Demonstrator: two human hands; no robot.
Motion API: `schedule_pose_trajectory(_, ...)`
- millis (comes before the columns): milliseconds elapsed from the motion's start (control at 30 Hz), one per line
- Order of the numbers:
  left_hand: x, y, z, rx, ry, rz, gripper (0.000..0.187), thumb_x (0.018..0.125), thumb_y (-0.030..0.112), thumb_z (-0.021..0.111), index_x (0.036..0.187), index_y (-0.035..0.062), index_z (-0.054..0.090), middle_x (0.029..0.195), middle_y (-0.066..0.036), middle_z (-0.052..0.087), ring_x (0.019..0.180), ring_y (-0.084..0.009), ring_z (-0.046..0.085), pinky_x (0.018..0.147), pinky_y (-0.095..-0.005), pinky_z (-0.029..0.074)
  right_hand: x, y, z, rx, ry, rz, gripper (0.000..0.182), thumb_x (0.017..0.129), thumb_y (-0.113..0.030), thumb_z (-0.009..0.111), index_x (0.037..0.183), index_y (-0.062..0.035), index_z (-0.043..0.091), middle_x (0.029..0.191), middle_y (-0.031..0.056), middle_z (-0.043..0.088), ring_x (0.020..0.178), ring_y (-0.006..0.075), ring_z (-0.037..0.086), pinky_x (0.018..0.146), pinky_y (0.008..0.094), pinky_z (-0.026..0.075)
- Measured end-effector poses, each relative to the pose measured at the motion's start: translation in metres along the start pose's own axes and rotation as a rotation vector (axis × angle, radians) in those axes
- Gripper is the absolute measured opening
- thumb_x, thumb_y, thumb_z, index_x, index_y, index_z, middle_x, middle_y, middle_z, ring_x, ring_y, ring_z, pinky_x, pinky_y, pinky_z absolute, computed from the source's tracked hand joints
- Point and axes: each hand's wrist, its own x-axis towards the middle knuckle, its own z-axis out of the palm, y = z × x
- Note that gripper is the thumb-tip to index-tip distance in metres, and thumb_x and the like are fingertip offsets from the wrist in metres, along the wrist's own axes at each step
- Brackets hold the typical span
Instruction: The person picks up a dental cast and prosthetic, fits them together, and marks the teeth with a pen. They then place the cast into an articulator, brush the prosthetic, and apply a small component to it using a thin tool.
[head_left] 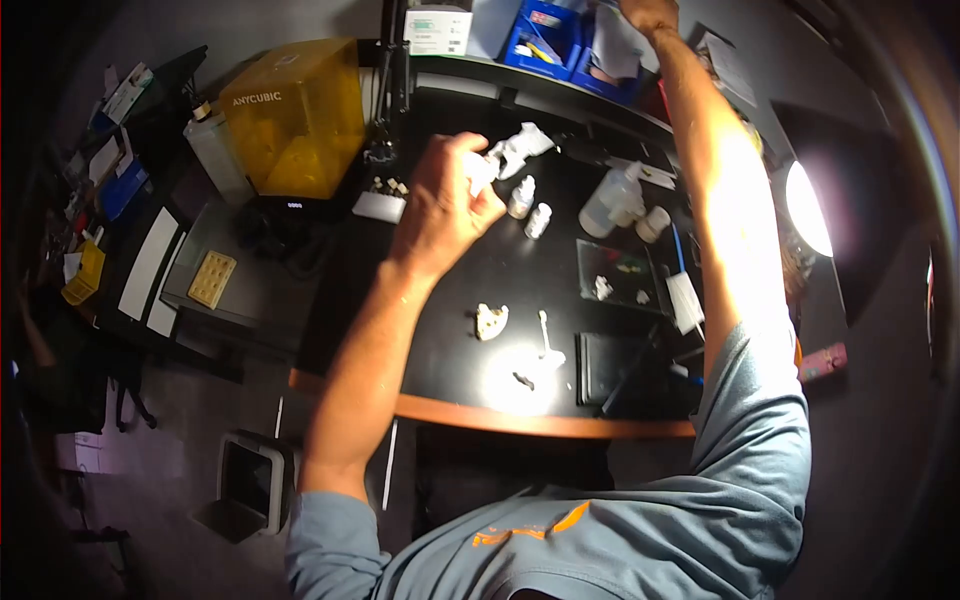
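Observation:
My left hand (445, 205) is raised over the black table, its fingers curled round a small white object (481, 172) whose kind I cannot make out. Just beyond it lies a crumpled white wrapper or tissue (522, 148). Two small white bottles (521, 197) stand close to that hand's right. My right hand (650, 14) reaches far forward to the top edge of the view, beside a blue bin (605, 85) with a greyish sheet in it. Its fingers are largely cut off by the frame. A dental cast (491, 322) sits near the table's middle.
A yellow-covered ANYCUBIC machine (300, 120) stands at the left. A wash bottle (612, 200) and a small white jar (653, 225) are on the right. Nearer are a glass plate (615, 272), a black case (610, 368) and a thin white-tipped tool (545, 335). A lamp (806, 210) shines at right.

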Motion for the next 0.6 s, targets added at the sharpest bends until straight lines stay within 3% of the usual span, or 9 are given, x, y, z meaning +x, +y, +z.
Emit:
schedule_pose_trajectory(67, -0.001, 0.005, 0.007, -0.004, -0.012, 0.031, 0.062, 0.076, -0.006, 0.074, 0.133, 0.0050, 0.051, 0.111, -0.020, 0.060, 0.096, -0.0395, 0.065, 0.083, -0.0465, 0.055, 0.070, 0.069, 0.082, -0.336, -0.065, -0.187, 0.032, 0.090, -0.031, 0.061, 0.103, -0.0086, 0.078, 0.119, 0.0196, 0.075, 0.115, 0.0374, 0.071, 0.101, 0.0444, 0.056)
schedule_pose_trajectory(167, -0.008, 0.008, 0.019, -0.023, -0.071, 0.063, 0.061, 0.075, -0.005, 0.075, 0.131, 0.0044, 0.054, 0.108, -0.016, 0.062, 0.097, -0.0365, 0.066, 0.085, -0.0440, 0.057, 0.115, 0.089, 0.136, -0.704, -0.593, -0.604, 0.035, 0.093, -0.035, 0.057, 0.105, -0.0106, 0.079, 0.120, 0.0130, 0.077, 0.113, 0.0364, 0.071, 0.101, 0.0445, 0.056)
schedule_pose_trajectory(300, -0.014, 0.013, 0.025, 0.022, -0.120, 0.067, 0.058, 0.077, -0.005, 0.076, 0.130, 0.0036, 0.055, 0.106, -0.013, 0.063, 0.097, -0.0324, 0.066, 0.084, -0.0419, 0.057, 0.115, 0.060, 0.161, -0.857, -0.777, -0.501, 0.035, 0.091, -0.035, 0.058, 0.107, -0.0131, 0.081, 0.122, 0.0108, 0.077, 0.111, 0.0284, 0.073, 0.095, 0.0434, 0.059)
schedule_pose_trajectory(400, -0.013, 0.013, 0.024, 0.020, -0.111, 0.043, 0.058, 0.076, -0.006, 0.075, 0.130, 0.0038, 0.055, 0.106, -0.012, 0.063, 0.096, -0.0319, 0.066, 0.083, -0.0417, 0.057, 0.081, 0.012, 0.128, -0.723, -0.638, -0.177, 0.033, 0.089, -0.031, 0.061, 0.107, -0.0124, 0.082, 0.123, 0.0150, 0.076, 0.113, 0.0291, 0.073, 0.092, 0.0437, 0.061)
schedule_pose_trajectory(433, -0.013, 0.013, 0.024, 0.018, -0.101, 0.038, 0.058, 0.075, -0.007, 0.075, 0.129, 0.0041, 0.055, 0.105, -0.011, 0.063, 0.095, -0.0317, 0.066, 0.083, -0.0417, 0.056, 0.055, -0.012, 0.090, -0.336, -0.608, 0.075, 0.033, 0.084, -0.028, 0.066, 0.106, -0.0076, 0.080, 0.119, 0.0184, 0.076, 0.113, 0.0324, 0.074, 0.091, 0.0449, 0.062)
schedule_pose_trajectory(533, -0.011, 0.012, 0.022, 0.036, -0.092, 0.035, 0.058, 0.075, -0.008, 0.074, 0.129, 0.0041, 0.056, 0.105, -0.011, 0.063, 0.095, -0.0315, 0.067, 0.082, -0.0415, 0.057, 0.077, 0.018, 0.142, -0.620, -0.397, -0.077, 0.035, 0.079, -0.026, 0.071, 0.107, -0.0052, 0.079, 0.117, 0.0197, 0.076, 0.114, 0.0343, 0.073, 0.094, 0.0446, 0.061)
schedule_pose_trajectory(567, -0.010, 0.011, 0.021, 0.039, -0.089, 0.044, 0.058, 0.074, -0.008, 0.074, 0.128, 0.0039, 0.056, 0.104, -0.011, 0.063, 0.094, -0.0316, 0.067, 0.082, -0.0415, 0.057, 0.061, -0.004, 0.113, -0.374, -0.244, 0.083, 0.037, 0.080, -0.025, 0.069, 0.110, -0.0042, 0.077, 0.118, 0.0221, 0.075, 0.113, 0.0363, 0.073, 0.098, 0.0433, 0.060)
schedule_pose_trajectory(600, -0.012, 0.007, 0.025, 0.042, -0.079, 0.061, 0.058, 0.074, -0.008, 0.073, 0.128, 0.0039, 0.056, 0.104, -0.012, 0.064, 0.094, -0.0322, 0.067, 0.082, -0.0420, 0.057, 0.061, -0.003, 0.107, -0.285, -0.093, 0.082, 0.036, 0.081, -0.021, 0.065, 0.111, -0.0060, 0.077, 0.119, 0.0224, 0.075, 0.111, 0.0391, 0.073, 0.102, 0.0428, 0.058)
